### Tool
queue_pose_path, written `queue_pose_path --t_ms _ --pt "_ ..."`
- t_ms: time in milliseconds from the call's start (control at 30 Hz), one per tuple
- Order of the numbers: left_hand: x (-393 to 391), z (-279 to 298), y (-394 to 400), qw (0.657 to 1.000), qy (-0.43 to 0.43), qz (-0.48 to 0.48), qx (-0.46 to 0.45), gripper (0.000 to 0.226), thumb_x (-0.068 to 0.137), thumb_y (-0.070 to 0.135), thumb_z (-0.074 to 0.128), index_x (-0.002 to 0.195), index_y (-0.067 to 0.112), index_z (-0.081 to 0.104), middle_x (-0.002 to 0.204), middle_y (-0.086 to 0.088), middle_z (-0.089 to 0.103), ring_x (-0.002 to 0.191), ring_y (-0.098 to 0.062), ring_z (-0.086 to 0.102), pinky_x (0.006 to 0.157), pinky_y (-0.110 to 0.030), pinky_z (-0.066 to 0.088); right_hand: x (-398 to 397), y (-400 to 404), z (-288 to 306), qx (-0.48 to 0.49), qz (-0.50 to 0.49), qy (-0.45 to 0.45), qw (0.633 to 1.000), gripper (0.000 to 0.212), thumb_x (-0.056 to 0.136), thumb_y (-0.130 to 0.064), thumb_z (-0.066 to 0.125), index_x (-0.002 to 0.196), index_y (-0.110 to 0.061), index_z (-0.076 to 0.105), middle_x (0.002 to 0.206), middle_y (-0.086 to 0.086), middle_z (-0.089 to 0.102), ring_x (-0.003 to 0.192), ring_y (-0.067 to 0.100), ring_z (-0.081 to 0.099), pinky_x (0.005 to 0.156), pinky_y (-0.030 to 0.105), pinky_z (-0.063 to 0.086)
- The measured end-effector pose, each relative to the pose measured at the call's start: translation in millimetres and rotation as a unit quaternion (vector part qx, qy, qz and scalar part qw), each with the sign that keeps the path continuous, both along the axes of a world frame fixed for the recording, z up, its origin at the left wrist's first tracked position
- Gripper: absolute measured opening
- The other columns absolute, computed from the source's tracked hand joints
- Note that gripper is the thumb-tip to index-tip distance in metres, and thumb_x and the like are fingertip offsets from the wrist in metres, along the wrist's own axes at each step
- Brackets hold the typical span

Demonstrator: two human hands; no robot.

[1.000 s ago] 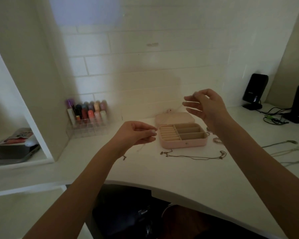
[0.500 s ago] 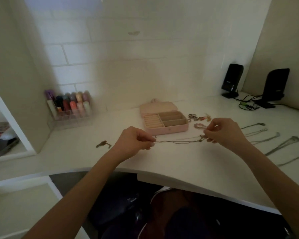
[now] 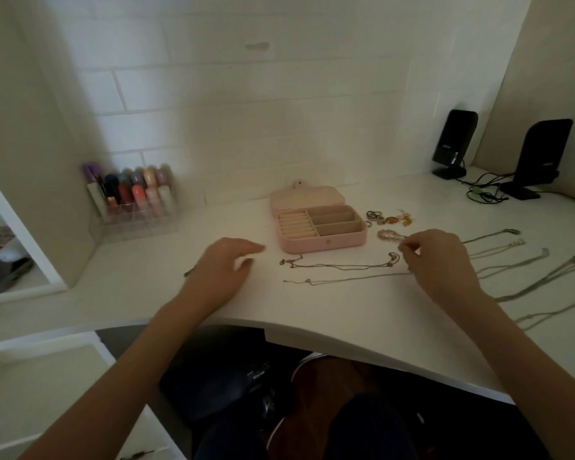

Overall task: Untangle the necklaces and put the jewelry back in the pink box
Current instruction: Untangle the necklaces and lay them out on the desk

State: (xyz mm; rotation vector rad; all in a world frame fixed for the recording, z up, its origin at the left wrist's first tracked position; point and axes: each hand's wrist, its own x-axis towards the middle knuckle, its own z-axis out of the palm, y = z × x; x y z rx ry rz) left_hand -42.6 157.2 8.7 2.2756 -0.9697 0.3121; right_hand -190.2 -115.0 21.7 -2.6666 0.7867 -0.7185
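Observation:
The pink box (image 3: pixel 322 242) stands open at the middle of the white desk (image 3: pixel 329 310), its compartments bare and its lid (image 3: pixel 304 197) laid back. Two thin necklaces lie stretched out in front of it, the upper chain (image 3: pixel 339 266) and the lower chain (image 3: pixel 346 279). My left hand (image 3: pixel 226 270) hovers left of their ends, fingers apart and holding nothing. At the chains' right ends my right hand (image 3: pixel 437 260) has its fingertips pinched together, seemingly on the lower chain, which runs under the hand.
Rings and earrings (image 3: pixel 384 218) and a bracelet (image 3: pixel 387 234) lie right of the box. Several straightened necklaces (image 3: pixel 525 270) lie at the far right. A clear organizer of bottles (image 3: pixel 135 200) stands back left, two black speakers (image 3: pixel 453 144) with cables back right. The desk's curved front edge is near my arms.
The necklace held taut between both hands now lies on the desk. My left hand has let go and opened. My right hand has lowered to the chains' right ends.

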Motion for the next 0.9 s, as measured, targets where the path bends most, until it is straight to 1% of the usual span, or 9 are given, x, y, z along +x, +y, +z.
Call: queue_pose_path --t_ms 133,233,367,500,600,667,733,833,900 --pt "36 0 52 0.987 0.043 0.106 0.113 0.041 0.091 0.0 0.052 0.128 0.016 0.057 0.136 -0.007 0.053 0.128 -0.023 0.044 0.111 -0.033 0.026 35 55 13 0.014 0.136 -0.047 0.989 0.022 0.092 -0.016 0.054 0.08 -0.007 0.07 0.082 0.007 0.068 0.079 0.022 0.059 0.071 0.031 0.044" --pt "45 -3 67 0.973 0.064 0.097 0.201 0.034 0.097 0.016 0.047 0.13 0.016 0.055 0.134 -0.008 0.055 0.121 -0.024 0.05 0.104 -0.028 0.032 74 97 12 0.048 0.243 -0.003 0.969 0.023 0.093 -0.018 0.053 0.087 -0.006 0.071 0.086 0.006 0.07 0.082 0.019 0.06 0.079 0.033 0.045" --pt "43 -4 67 0.988 0.029 0.105 0.112 0.02 0.091 0.018 0.059 0.106 0.015 0.071 0.106 -0.002 0.069 0.093 -0.015 0.056 0.08 -0.021 0.035 117 134 6 0.068 0.326 0.066 0.941 0.025 0.093 -0.024 0.056 0.112 -0.012 0.068 0.111 0.003 0.067 0.098 0.017 0.06 0.084 0.025 0.044" --pt "38 -6 63 0.993 0.043 0.11 0.014 0.008 0.086 0.016 0.064 0.083 0.022 0.069 0.082 0.01 0.064 0.073 0.005 0.053 0.065 -0.005 0.037 144 158 -8 0.13 0.393 0.07 0.908 0.034 0.086 -0.023 0.067 0.119 -0.015 0.065 0.116 0.004 0.066 0.09 0.013 0.062 0.079 0.015 0.043" --pt "37 2 60 0.993 0.051 0.094 -0.04 0.006 0.084 0.013 0.066 0.083 0.018 0.07 0.075 0.013 0.064 0.07 0.011 0.055 0.065 0.001 0.037 152 169 -9 0.185 0.418 0.016 0.889 0.03 0.082 -0.02 0.071 0.112 -0.015 0.069 0.102 0.003 0.071 0.077 0.008 0.062 0.075 0.015 0.048" --pt "38 9 58 0.995 0.053 0.082 -0.035 0.005 0.085 0.014 0.065 0.084 0.017 0.069 0.072 0.013 0.062 0.069 0.009 0.055 0.063 0.0 0.037 153 171 -7 0.198 0.422 -0.026 0.884 0.021 0.081 -0.02 0.072 0.101 -0.015 0.073 0.089 0.0 0.072 0.069 0.0 0.059 0.067 0.008 0.042" --pt "40 17 55 0.994 0.07 0.082 -0.031 0.005 0.087 0.016 0.064 0.084 0.016 0.067 0.07 0.012 0.062 0.064 0.005 0.056 0.061 -0.001 0.038 155 170 -3 0.214 0.421 -0.052 0.88 0.019 0.081 -0.019 0.073 0.098 -0.014 0.074 0.082 -0.004 0.071 0.069 -0.002 0.06 0.07 0.011 0.046" --pt "41 27 52 0.98 0.156 0.071 -0.103 0.003 0.086 0.013 0.064 0.088 0.015 0.064 0.072 0.003 0.067 0.059 0.001 0.063 0.059 -0.008 0.045 156 167 4 0.229 0.413 -0.052 0.88 0.029 0.08 -0.019 0.073 0.108 -0.015 0.071 0.087 0.0 0.073 0.078 0.009 0.067 0.078 0.023 0.053" --pt "41 33 50 0.976 0.166 0.06 -0.127 0.012 0.086 0.015 0.065 0.096 0.018 0.059 0.073 0.003 0.07 0.063 0.001 0.064 0.058 -0.009 0.046 155 164 11 0.264 0.413 -0.033 0.871 0.041 0.079 -0.02 0.075 0.118 -0.016 0.065 0.092 0.001 0.074 0.082 0.01 0.067 0.079 0.021 0.052"
